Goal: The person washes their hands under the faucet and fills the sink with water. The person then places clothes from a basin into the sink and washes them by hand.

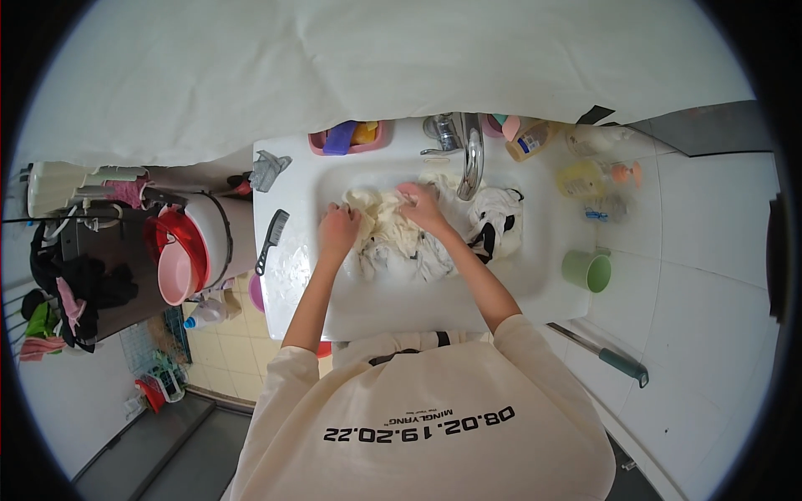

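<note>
A cream cloth garment point(383, 218) lies bunched in the white washbasin point(407, 304). My left hand point(339, 232) is curled over its left edge, fingers closed on the fabric. My right hand point(423, 208) grips the same garment higher up and to the right. A pinkish patch shows at the right fingertips; I cannot tell whether it is skin or a small object. Below the hands spreads wet white cloth point(407, 260). To the right sits a white and black garment point(495, 216), under the chrome faucet point(473, 156).
A black comb point(272, 242) and grey crumpled cloth point(269, 170) lie on the left rim. Behind are a pink soap tray point(360, 147) and an amber bottle point(529, 143). At right stand a yellow pump bottle point(583, 179) and green mug point(586, 270). Pink and red basins point(175, 272) are left.
</note>
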The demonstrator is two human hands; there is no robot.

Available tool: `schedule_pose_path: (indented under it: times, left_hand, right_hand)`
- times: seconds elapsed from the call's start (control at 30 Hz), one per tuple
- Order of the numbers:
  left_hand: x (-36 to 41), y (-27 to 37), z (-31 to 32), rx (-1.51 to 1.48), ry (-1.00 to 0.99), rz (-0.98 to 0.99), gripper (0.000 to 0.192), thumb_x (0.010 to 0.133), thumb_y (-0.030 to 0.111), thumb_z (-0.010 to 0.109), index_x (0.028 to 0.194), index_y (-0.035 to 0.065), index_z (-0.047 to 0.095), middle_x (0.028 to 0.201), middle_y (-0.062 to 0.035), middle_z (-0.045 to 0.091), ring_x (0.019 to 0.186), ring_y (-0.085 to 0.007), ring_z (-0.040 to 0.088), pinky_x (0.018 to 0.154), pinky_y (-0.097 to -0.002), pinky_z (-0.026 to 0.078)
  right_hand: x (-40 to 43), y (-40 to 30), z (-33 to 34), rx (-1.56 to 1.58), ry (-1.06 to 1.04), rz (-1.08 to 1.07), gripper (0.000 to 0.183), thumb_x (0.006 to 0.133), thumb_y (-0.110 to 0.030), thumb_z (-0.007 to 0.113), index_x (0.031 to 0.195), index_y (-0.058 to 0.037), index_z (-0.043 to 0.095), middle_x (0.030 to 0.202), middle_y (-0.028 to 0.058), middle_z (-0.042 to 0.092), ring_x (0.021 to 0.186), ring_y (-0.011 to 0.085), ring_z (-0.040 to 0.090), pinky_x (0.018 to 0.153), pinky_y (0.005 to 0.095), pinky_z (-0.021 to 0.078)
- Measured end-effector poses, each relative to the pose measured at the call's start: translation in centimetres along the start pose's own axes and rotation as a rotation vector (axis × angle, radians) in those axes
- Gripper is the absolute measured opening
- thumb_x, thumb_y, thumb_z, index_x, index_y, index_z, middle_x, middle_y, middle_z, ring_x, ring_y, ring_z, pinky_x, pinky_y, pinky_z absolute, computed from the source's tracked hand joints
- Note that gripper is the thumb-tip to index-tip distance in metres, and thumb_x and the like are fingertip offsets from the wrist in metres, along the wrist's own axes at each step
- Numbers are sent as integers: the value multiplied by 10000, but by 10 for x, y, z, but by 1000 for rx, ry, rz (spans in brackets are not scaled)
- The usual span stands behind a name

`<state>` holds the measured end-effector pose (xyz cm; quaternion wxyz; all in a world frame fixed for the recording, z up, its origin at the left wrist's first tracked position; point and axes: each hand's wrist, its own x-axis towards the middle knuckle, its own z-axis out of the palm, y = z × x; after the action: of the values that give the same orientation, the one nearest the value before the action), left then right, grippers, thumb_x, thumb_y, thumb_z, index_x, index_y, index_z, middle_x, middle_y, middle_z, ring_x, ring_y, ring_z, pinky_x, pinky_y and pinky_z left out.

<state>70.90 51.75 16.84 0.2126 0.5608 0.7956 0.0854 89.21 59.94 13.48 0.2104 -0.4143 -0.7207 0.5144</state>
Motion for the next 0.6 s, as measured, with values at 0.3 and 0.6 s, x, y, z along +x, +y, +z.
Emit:
schedule_pose_path:
  times: [0.3, 0.6]
  left_hand:
    - [-49, 24, 54, 209, 237, 168, 699, 684, 250, 546, 1271, 13, 248, 1340, -131, 216, 1204, -392, 194, 942, -531, 181]
    - [-26, 3, 73, 179, -97, 283, 815, 650, 414, 542, 1280, 1, 229, 1360, -156, 146, 1237, -394, 121, 977, -535, 96]
  right_hand:
    - [-56, -17, 46, -765, 172, -124, 531, 752, -229, 510, 1251, -165, 338, 1337, 121, 216, 1209, 312, 224, 903, 531, 236]
    - [-35, 12, 50, -570, -191, 200, 433, 797, -273, 410, 1187, -84, 414, 1320, 113, 270, 1119, 292, 393, 915, 446, 298]
